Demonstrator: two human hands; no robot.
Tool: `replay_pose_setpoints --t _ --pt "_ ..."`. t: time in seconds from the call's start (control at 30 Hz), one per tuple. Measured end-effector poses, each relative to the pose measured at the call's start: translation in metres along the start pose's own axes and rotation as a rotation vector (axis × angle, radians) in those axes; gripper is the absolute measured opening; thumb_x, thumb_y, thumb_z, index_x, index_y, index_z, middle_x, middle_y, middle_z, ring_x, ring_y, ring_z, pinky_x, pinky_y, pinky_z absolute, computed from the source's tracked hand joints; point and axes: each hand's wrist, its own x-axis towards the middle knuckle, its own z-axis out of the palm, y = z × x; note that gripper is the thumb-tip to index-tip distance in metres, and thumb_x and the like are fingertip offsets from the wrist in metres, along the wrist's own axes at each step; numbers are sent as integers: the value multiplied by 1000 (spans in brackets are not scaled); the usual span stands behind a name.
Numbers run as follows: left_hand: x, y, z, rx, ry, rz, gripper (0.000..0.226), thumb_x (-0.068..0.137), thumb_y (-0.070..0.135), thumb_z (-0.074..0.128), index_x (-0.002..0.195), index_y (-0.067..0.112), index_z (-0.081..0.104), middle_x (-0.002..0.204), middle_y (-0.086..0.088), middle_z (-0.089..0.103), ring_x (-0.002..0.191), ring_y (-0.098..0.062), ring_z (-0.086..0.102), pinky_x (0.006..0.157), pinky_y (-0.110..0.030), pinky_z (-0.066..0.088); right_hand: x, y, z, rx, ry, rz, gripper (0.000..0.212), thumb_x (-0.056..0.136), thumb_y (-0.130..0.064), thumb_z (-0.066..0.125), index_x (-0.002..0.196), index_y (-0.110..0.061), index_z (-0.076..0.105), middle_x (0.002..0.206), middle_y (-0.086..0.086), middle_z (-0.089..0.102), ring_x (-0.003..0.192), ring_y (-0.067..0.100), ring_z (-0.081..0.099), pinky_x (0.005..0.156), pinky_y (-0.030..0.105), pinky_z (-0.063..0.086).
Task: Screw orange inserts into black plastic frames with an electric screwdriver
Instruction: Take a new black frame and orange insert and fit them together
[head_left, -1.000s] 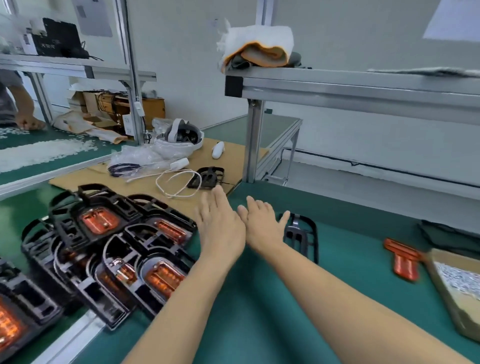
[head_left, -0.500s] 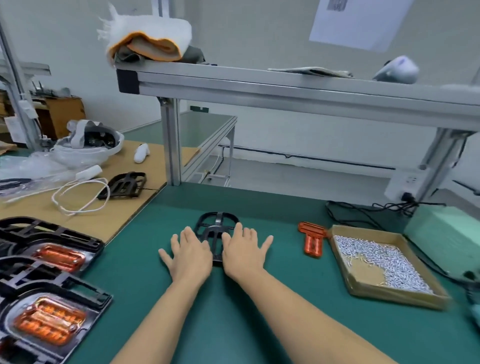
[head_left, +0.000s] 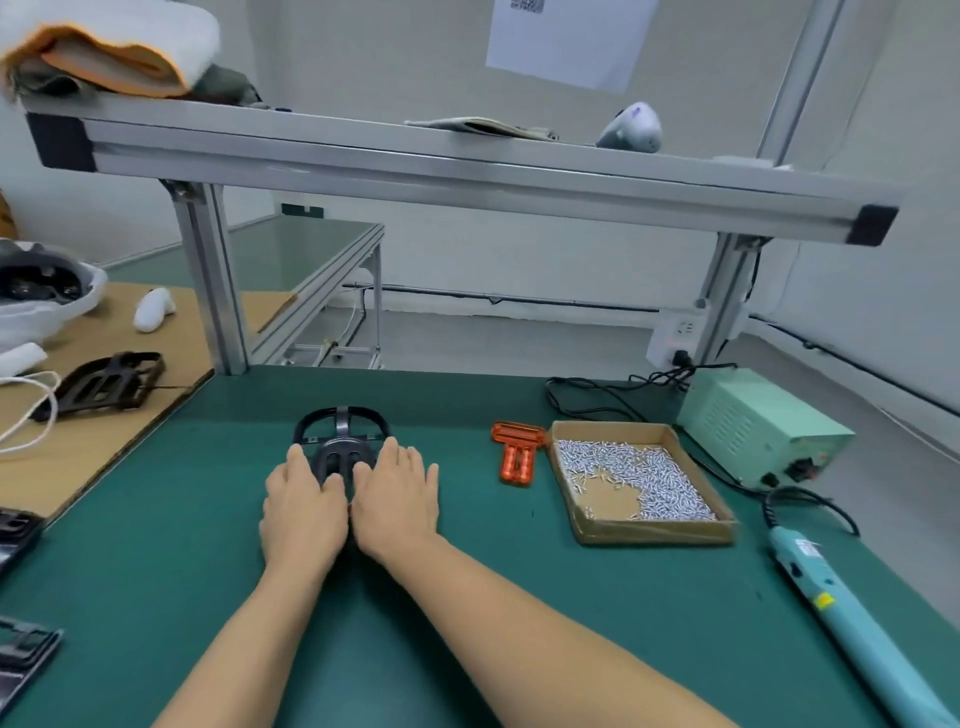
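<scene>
head view: both hands, left hand (head_left: 303, 514) and right hand (head_left: 397, 499), lie flat with fingers extended on a black plastic frame (head_left: 340, 441) at mid-bench; beyond, to the right, the orange insert (head_left: 518, 451) waits unfitted. a shifted frame could misalign it, and the electric screwdriver (head_left: 852, 618) lies well apart.

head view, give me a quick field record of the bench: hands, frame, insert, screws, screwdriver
left hand: flat on black plastic frame, fingers straight
right hand: flat on same frame
orange insert: loose on green mat, right of frame
cardboard tray of screws: right of insert
electric screwdriver: lying on mat, far right, untouched
power supply box: behind tray
</scene>
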Motion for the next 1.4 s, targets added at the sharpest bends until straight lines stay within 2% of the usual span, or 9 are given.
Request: replay_pose_setpoints --t 0.2,0.33,0.47,0.63,0.73,0.97,1.13,1.3,1.4 --pt "-21 11 19 -293 -36 -29 51 88 3 46 138 9 40 139 -18 43 111 -37 50 87 -41 41 -16 21 -34 133 104 -7 43 103 -21 27 142 -4 33 140 11 45 133 26 33 114 39 20" --pt "-44 28 34 -611 -83 -83 60 90 1 48 146 14 33 140 -7 47 118 -27 51 103 -43 41 -29 41 -59 394 97 8 49 103 -19 30 151 -11 24 150 7 38 135 21 36 111 34 30" --pt "-70 44 44 -846 -100 -106 54 91 -1 49 141 14 40 120 0 61 108 -22 58 103 -42 43 -39 58 -82 820 122 92 46 97 -10 45 143 -15 39 123 -7 54 90 -2 53 68 3 40" --pt "-100 61 56 -889 -161 -33 53 92 3 49 141 20 40 138 -2 50 125 -19 49 108 -41 38 -56 71 -107 1086 -19 152 24 84 8 53 101 -7 60 95 13 65 80 20 60 75 33 51" --pt "-112 62 49 -942 -242 -25 36 95 7 45 128 21 52 124 4 59 109 -3 56 89 -17 44 -73 82 -124 897 -1 -56 33 86 10 56 108 -14 62 100 8 69 89 19 62 89 36 52" --pt "-87 37 8 -1153 -491 -266 54 94 57 38 117 12 56 108 -9 65 96 -25 63 83 -41 50 -129 139 -124 -148 88 -634 65 78 16 54 136 -14 53 131 -2 61 117 12 55 99 12 38" --pt "-98 29 12 -618 -562 -60 49 75 25 77 120 17 58 110 0 68 99 -18 66 92 -36 49 -154 164 -112 -497 110 -833 61 71 13 52 129 -7 59 127 4 63 112 17 62 98 22 46" --pt "-106 28 17 -445 -538 44 43 82 -4 64 121 12 61 115 3 65 108 -11 60 101 -30 43 -161 170 -108 -505 42 -820 52 81 -7 73 131 -7 58 129 5 62 114 18 61 98 25 47" --pt "-110 28 17 -403 -533 58 41 82 -3 63 117 17 65 112 4 67 106 -13 61 102 -33 44 -163 166 -114 -522 -38 -836 48 94 -41 58 132 -12 56 131 3 59 119 17 55 105 26 41"
